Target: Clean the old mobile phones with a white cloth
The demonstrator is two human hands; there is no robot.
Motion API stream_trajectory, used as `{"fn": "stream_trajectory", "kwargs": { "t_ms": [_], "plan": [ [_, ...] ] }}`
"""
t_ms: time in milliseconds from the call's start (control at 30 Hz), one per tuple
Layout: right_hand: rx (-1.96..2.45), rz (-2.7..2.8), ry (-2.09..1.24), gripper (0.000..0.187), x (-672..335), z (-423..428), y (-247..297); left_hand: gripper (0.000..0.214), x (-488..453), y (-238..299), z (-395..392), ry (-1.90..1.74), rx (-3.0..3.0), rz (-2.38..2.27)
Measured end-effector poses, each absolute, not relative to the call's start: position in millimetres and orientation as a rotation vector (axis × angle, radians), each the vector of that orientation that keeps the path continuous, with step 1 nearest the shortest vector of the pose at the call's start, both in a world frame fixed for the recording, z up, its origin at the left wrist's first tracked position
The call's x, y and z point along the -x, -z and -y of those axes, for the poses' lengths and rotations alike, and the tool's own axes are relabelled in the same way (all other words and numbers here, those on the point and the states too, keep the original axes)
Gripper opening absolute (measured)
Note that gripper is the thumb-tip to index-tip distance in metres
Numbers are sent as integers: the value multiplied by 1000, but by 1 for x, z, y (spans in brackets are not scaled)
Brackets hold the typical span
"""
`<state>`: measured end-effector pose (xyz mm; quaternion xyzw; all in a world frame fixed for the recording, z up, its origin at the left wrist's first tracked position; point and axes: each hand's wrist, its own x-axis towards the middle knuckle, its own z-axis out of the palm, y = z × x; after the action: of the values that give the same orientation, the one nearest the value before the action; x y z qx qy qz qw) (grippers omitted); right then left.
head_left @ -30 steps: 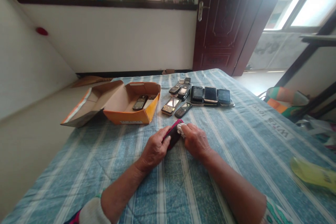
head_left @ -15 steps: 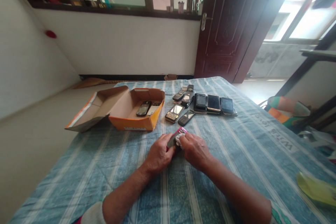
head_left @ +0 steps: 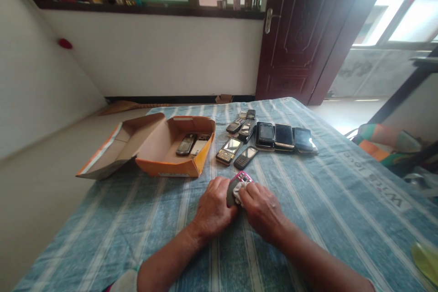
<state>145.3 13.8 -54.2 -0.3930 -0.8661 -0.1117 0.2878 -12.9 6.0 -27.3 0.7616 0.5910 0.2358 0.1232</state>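
The left hand (head_left: 216, 204) is gripping a phone (head_left: 232, 191), fingers curling around its near part; the right hand (head_left: 263, 207) is pinching a cloth (head_left: 240, 194) against its face. Over the sheet (head_left: 153, 219), nearer than the box (head_left: 167, 167), the phone's long axis is slanting away rightward, its pink end pointing outward.

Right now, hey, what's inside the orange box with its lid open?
Inside the orange box lies a dark phone, with a pale item, perhaps another phone, to its right. The near wall covers the closest part of the floor, so anything low there cannot be seen.
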Motion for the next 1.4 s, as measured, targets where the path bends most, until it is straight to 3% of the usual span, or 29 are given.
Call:
{"fn": "stream_trajectory", "kwargs": {
  "t_ms": [233,533,733,867,1133,1400],
  "plan": [
    [1199,2245,381,24,-158,-28,48,20,10,27,-15,-727,-2253,-1658],
    [961,2325,315,29,-139,-14,49,24,16,32,-13,-770,-2244,-1613],
    [1072,2360,327,25,-150,-26,48,29,15,31,-12,-792,-2297,-1598],
    [1169,2308,332,24,-157,-32,48,36,16,34,-13,-809,-2297,-1606],
    [773,2345,155,27,-135,-24,45,64,20,47,-13,-843,-2331,-1608],
    [958,2372,208,21,-137,-37,49,59,19,45,-15,-848,-2326,-1613]
  ]
}}
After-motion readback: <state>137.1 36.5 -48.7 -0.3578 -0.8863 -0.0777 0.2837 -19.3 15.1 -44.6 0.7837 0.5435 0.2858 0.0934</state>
